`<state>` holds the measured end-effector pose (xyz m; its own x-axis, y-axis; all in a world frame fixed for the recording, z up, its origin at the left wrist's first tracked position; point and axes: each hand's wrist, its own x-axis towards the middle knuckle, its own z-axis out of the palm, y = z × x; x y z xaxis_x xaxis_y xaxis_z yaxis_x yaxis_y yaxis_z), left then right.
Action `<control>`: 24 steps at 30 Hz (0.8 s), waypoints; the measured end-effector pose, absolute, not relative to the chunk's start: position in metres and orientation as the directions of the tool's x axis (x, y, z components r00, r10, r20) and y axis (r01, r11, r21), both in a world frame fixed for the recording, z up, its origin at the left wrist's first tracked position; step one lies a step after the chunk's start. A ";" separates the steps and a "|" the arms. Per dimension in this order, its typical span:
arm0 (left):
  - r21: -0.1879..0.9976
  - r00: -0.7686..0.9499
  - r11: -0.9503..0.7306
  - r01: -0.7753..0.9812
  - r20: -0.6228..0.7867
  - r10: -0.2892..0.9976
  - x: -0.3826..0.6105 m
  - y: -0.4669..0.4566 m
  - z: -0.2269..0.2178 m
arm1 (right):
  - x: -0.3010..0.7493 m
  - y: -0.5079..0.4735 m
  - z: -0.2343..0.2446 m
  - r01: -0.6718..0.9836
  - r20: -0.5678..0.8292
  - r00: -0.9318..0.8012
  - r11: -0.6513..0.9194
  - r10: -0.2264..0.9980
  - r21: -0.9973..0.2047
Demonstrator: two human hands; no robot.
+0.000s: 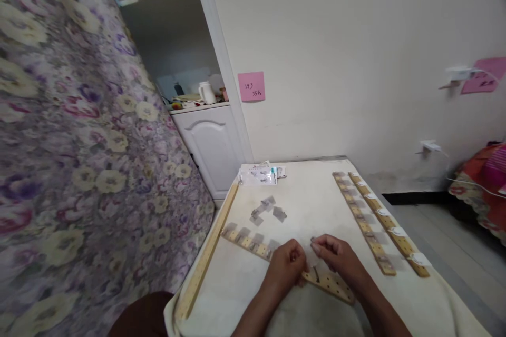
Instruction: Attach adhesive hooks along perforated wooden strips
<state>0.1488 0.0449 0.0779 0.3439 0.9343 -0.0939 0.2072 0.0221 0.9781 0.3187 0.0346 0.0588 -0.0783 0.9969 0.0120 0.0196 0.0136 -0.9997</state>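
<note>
A long perforated wooden strip (334, 284) lies slantwise across the near part of a white table (316, 200). My left hand (286, 266) rests on this strip with its fingers curled closed. My right hand (336, 255) is beside it, fingers pinched on a small dark metal piece at the tips. Small clear packets sit along the strip's far end (245, 239). A few loose clear packets (269, 209) lie a little beyond my hands.
Two more wooden strips (379, 221) with white tags lie along the table's right side, another strip (207, 258) along its left edge. Packaged bags (261, 174) sit at the far edge. A floral bed (71, 142) is on the left; a white cabinet (209, 142) behind.
</note>
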 end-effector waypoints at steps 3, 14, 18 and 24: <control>0.972 0.363 0.005 0.234 -0.092 0.927 0.152 0.043 0.079 | 0.318 0.033 0.059 0.019 0.031 -0.138 0.034 0.990 -0.999; 0.919 0.166 -0.058 0.389 -0.008 0.986 0.130 0.017 0.061 | 0.321 0.040 0.035 0.094 -0.026 -0.059 -0.020 0.998 -0.995; 0.857 0.198 -0.096 0.507 -0.007 0.980 0.130 -0.011 0.037 | 0.318 0.042 0.028 0.147 -0.029 -0.047 -0.022 0.998 -0.989; 0.681 0.189 -0.187 0.708 0.073 0.979 0.138 -0.019 0.024 | 0.313 0.043 0.022 0.192 -0.028 -0.084 -0.012 0.996 -0.981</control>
